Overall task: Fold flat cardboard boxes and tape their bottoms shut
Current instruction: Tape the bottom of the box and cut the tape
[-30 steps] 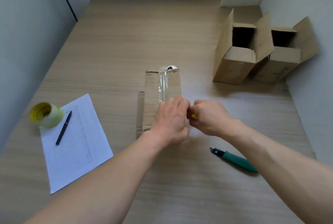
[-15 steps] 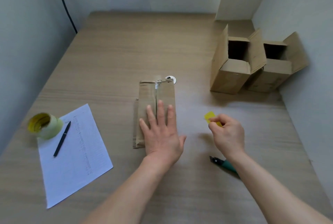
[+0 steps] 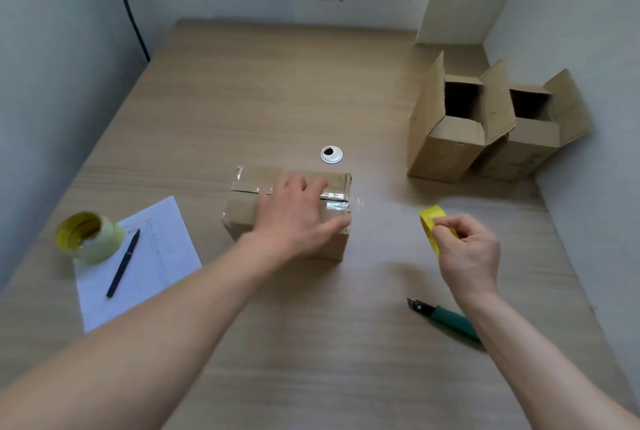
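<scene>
A small cardboard box [image 3: 242, 211] lies in the middle of the table, its taped seam facing up and running left to right. My left hand [image 3: 294, 218] rests on top of it with fingers spread, thumb at the box's right front corner. Clear tape [image 3: 334, 199] shines on the right end of the seam. To the right of the box, my right hand [image 3: 467, 253] hovers over the table and pinches a small yellow piece [image 3: 429, 218], apart from the box.
Two folded boxes [image 3: 446, 149] [image 3: 519, 152] stand open-topped at the back right against the wall. A green utility knife [image 3: 446, 317] lies by my right wrist. A tape roll [image 3: 88, 237], paper sheet [image 3: 156, 256] and pen [image 3: 123, 263] lie at left. A metal grommet [image 3: 331, 154] sits behind the box.
The box has turned so its seam now runs left to right instead of away from me. My right hand pulled away to the right with the yellow piece; my left hand stays on the box.
</scene>
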A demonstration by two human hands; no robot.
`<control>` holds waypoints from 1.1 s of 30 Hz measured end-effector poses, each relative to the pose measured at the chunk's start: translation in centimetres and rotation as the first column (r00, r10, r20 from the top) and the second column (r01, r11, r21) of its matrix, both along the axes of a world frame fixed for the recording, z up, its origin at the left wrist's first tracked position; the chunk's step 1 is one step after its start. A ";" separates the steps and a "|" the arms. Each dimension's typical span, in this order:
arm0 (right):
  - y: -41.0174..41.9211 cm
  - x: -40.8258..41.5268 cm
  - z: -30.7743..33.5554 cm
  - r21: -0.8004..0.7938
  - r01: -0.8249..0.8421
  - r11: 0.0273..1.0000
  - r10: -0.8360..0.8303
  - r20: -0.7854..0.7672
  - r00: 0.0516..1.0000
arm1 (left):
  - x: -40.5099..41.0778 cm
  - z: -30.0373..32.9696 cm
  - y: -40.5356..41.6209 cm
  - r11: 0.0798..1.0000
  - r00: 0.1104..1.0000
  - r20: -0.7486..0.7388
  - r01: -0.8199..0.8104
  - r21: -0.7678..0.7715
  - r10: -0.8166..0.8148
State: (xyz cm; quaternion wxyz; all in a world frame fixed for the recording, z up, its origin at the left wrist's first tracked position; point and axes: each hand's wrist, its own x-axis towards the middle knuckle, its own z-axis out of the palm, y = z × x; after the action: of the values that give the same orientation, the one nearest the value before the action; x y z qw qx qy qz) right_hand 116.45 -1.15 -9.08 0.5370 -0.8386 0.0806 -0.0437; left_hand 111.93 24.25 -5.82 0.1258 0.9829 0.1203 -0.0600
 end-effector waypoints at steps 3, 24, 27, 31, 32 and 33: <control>0.5 -0.6 -0.3 -0.005 -0.007 1.000 0.007 -0.014 1.000 | 1.0 -1.7 -4.0 0.957 0.957 0.023 -0.289 0.002 0.289; 1.2 -3.8 2.2 -0.346 -0.494 0.798 0.428 -0.252 0.868 | -0.2 -0.2 -0.6 0.901 0.897 0.093 0.428 0.067 -0.432; 1.9 -4.6 2.0 -0.403 -0.564 0.720 0.517 -0.231 0.824 | -4.7 -1.0 -3.8 0.861 0.892 0.374 0.386 -0.331 -0.255; 2.6 -5.6 1.6 -0.296 -0.682 0.668 0.647 -0.221 0.730 | -8.7 -2.5 -7.2 0.736 0.937 0.343 0.182 -0.652 0.072; 2.7 -5.9 1.5 -0.269 -0.709 0.652 0.674 -0.225 0.704 | -9.2 -2.7 -7.4 0.727 0.927 0.348 0.139 -0.672 0.143; 2.9 -6.1 1.5 -0.243 -0.729 0.641 0.689 -0.238 0.685 | -9.5 -2.8 -7.4 0.731 0.910 0.367 0.117 -0.673 0.193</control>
State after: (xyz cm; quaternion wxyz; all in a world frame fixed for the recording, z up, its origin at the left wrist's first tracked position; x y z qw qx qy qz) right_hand 110.35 1.79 -7.57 0.3623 -0.8786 -0.2297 0.2100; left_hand 102.40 16.81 -8.62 0.5007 0.8545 0.0811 0.1119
